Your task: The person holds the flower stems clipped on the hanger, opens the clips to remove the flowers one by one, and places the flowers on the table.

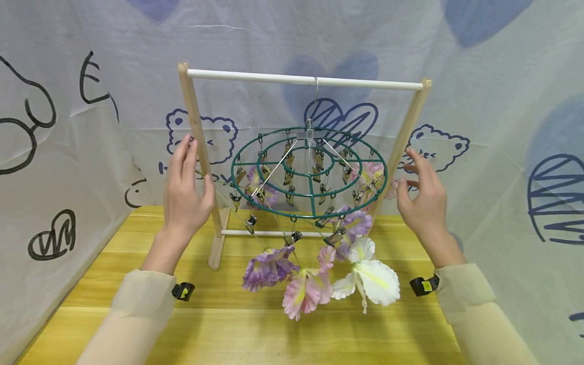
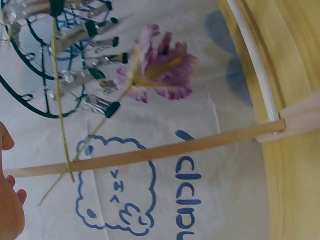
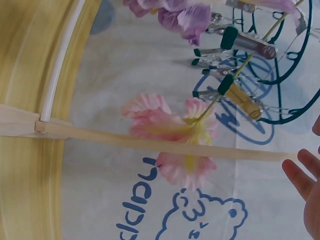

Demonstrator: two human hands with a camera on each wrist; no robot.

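Note:
A round green clip hanger (image 1: 312,203) hangs by its metal hook from the white bar (image 1: 255,77) of a small wooden rack. Metal clips dangle from its rings, and several irises are clipped around it. At the front are a purple iris (image 1: 266,269), a pink iris (image 1: 302,295) and a white iris (image 1: 376,281). My left hand (image 1: 187,195), fingers extended, is beside the left post (image 1: 196,116) and holds nothing. By the right post (image 1: 412,119), my right hand (image 1: 424,195) is raised with fingers spread and slightly bent, also holding nothing. Another pink iris (image 3: 170,125) shows behind that post.
The rack's wooden foot (image 1: 219,241) stands on a yellow wood-grain table (image 1: 219,329). A lower white rod (image 1: 269,233) joins the posts. Pale cloth (image 1: 137,116) with drawn bears and hearts surrounds the table. Flower stems (image 2: 57,100) reach out past the hanger toward the left post.

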